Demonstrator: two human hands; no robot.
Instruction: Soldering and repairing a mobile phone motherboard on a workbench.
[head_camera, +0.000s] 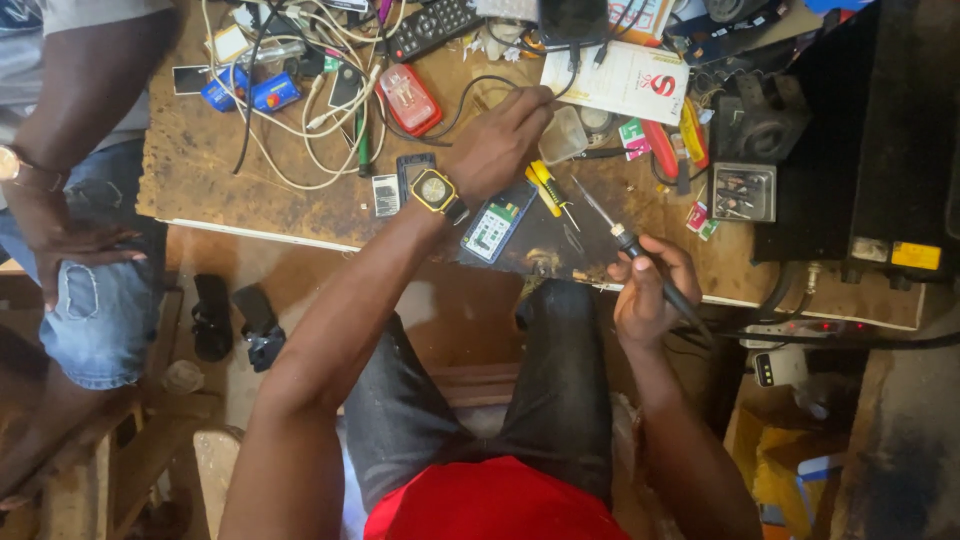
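The right hand (648, 290) hangs just off the near edge of the worn wooden workbench (200, 160), fingers pinched around the black handle of a slim soldering iron (640, 262). Its thin metal tip slants up and left over the bench edge, and its cord seems to trail off to the right. By its look the iron is light and stiff, and the handle is the sensible place to hold it, well back from the metal end, which may be hot. Just left of the tip, a phone circuit board (492, 228) with a blue frame and green face lies at the near edge, almost overhanging it. It looks light, thin and fragile, best taken by its rim. Between board and iron lies a small yellow-handled screwdriver (545, 185).

Further in, the left hand (498, 140), with a square yellow-cased wristwatch (434, 190) on its wrist, reaches toward the middle of the bench, fingertips closed near a small clear plastic box (562, 133). Whether they pinch anything I cannot tell.

The bench top is scratched, stained and crowded. A tangle of white cables (300, 120) spreads toward the far left corner, beside a red plastic case (408, 98). A black remote control (432, 28) lies at the far edge. To the right stands a dark metal unit (860, 130). Another person in torn jeans (100, 290) sits at the left end.
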